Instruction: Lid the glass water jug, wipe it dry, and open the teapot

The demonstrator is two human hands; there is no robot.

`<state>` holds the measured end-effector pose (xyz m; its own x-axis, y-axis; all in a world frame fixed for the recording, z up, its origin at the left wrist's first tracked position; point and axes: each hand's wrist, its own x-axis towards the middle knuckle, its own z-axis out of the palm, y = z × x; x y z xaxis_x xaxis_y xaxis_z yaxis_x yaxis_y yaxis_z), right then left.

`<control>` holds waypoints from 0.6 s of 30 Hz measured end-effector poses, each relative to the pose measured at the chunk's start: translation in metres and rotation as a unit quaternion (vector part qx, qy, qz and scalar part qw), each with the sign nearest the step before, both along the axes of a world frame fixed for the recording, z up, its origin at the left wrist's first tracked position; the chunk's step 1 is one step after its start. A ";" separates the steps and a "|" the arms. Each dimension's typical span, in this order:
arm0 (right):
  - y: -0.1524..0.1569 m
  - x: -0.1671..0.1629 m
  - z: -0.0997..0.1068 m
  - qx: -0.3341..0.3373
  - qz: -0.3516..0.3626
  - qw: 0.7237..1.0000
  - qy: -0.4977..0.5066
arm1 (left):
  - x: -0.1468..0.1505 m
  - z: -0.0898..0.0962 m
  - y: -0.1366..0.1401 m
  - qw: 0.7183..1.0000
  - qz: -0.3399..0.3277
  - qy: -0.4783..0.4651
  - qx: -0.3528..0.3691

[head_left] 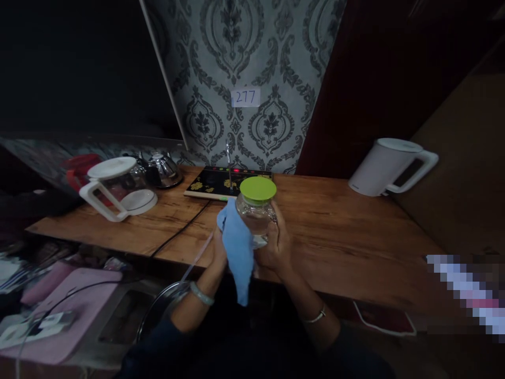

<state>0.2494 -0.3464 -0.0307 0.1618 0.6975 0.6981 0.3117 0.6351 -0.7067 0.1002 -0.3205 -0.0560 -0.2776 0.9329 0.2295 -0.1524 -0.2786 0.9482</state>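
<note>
- my right hand (277, 248) grips the round green-lidded clear glass jar (254, 220)
- my left hand (219, 247) — partly hidden — holds the light-blue cloth (238, 245) beside it
- the jar is over the brown wooden tabletop (335, 231)

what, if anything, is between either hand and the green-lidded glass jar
A blue cloth hangs between the left hand and the glass jar, over the jar's left side; whether it presses on the glass is unclear. Nothing visible stands between the right hand and the jar, which it grips directly.
</note>
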 end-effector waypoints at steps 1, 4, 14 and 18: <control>0.000 0.000 0.000 -0.007 0.000 1.000 0.001 | 0.003 -0.004 -0.008 1.000 0.012 0.010 0.003; 0.000 -0.001 0.004 -0.023 0.007 1.000 0.007 | 0.012 -0.013 -0.035 0.990 0.076 0.105 0.053; -0.059 0.029 -0.005 -0.090 0.059 0.993 0.051 | 0.018 0.033 -0.089 0.918 -0.112 0.287 0.252; -0.096 0.033 -0.019 -0.100 0.095 0.990 0.031 | 0.029 0.041 -0.090 0.930 -0.163 0.241 0.225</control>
